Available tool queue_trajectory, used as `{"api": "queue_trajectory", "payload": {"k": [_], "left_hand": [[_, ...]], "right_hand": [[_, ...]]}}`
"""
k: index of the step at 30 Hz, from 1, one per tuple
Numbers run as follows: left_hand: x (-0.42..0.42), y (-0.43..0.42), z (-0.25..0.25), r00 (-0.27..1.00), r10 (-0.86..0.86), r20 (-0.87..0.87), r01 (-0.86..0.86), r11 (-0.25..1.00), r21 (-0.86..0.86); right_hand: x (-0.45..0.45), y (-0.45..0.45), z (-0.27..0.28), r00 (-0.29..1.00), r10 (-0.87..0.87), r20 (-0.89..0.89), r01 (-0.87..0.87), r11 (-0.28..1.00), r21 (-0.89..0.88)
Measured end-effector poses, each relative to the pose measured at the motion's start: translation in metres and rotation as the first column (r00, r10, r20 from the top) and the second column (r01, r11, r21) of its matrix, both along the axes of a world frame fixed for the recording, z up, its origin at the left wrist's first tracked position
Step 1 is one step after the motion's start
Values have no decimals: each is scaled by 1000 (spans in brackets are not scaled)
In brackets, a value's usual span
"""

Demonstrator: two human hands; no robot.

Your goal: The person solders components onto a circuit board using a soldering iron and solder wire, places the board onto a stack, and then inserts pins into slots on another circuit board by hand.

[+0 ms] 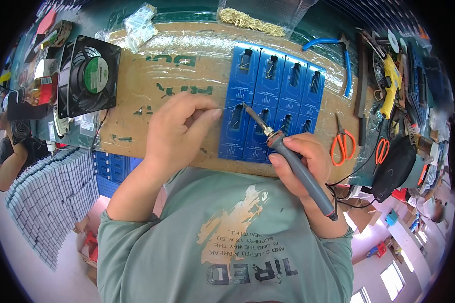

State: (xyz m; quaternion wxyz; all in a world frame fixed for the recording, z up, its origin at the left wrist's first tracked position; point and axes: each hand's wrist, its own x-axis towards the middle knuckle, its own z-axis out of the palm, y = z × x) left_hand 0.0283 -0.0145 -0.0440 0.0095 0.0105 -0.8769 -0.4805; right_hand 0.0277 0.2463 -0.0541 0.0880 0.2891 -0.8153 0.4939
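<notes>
A blue circuit board panel [248, 91] with several repeated sections and cut-out slots lies on the cardboard. Thin gold-coloured pins show in some of its slots. My right hand [308, 156] grips a grey soldering iron [304, 174], which slants up and left. Its tip touches or nearly touches the panel, above a slot in the left column. My left hand [179, 126], at the panel's left edge, pinches a thin solder wire [231, 107] between thumb and forefinger. The wire's far end meets the iron's tip.
A black fan [88, 76] stands at the left. Behind the panel are a bag of pins [252, 21] and a small plastic packet [140, 28]. Blue-handled cutters [348, 65], orange-handled scissors [343, 146] and a yellow tool [391, 86] lie right. Another person's arm [10, 164] shows far left.
</notes>
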Motion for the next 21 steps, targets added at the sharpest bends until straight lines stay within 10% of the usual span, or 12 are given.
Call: {"api": "queue_trajectory", "payload": {"k": [21], "left_hand": [[0,-4,3,996,-35,86,30,998,56]], "right_hand": [[-1,-2,4,999,18,-29,-16,999,49]]}}
